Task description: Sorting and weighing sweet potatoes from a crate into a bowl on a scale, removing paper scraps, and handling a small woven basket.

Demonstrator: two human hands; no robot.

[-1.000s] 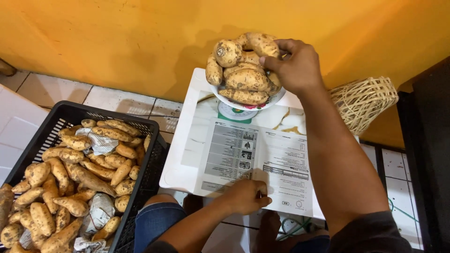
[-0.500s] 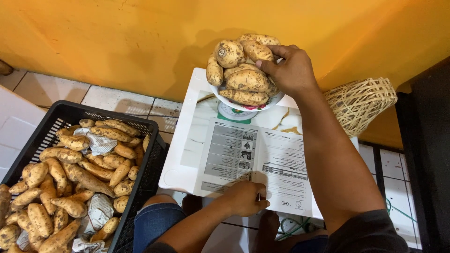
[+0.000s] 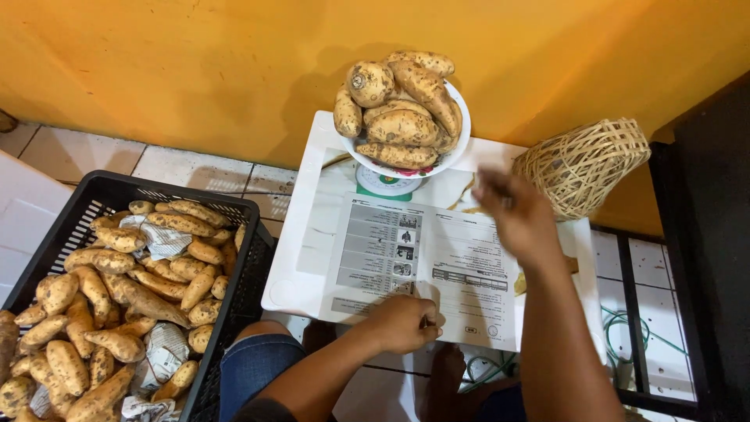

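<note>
Far left I see a black crate [image 3: 234, 211] on the tiled floor, loaded with sweet potatoes [image 3: 117, 289] and scraps of crumpled paper. Just right of it stands the white bench [image 3: 312, 227], with a printed sheet [image 3: 461, 273] lying across it. My left hand [image 3: 402, 322] rests on the sheet's near edge, fingers curled around what looks like a pen, its tip at the paper. At the back of the bench a small scale carries a white bowl [image 3: 461, 133] heaped with more sweet potatoes [image 3: 398, 125], the top ones lying above the rim. My right hand [image 3: 519, 215] hovers blurred over the sheet's right side, holding nothing; the blur keeps me from telling whether its fingers are spread or together. Beyond it a woven basket [image 3: 586, 164] lies tipped against the wall.

The risk, as I judge it: the heap is top-heavy, so a knock to the bench or bowl could roll a tuber onto the sheet or floor.
</note>
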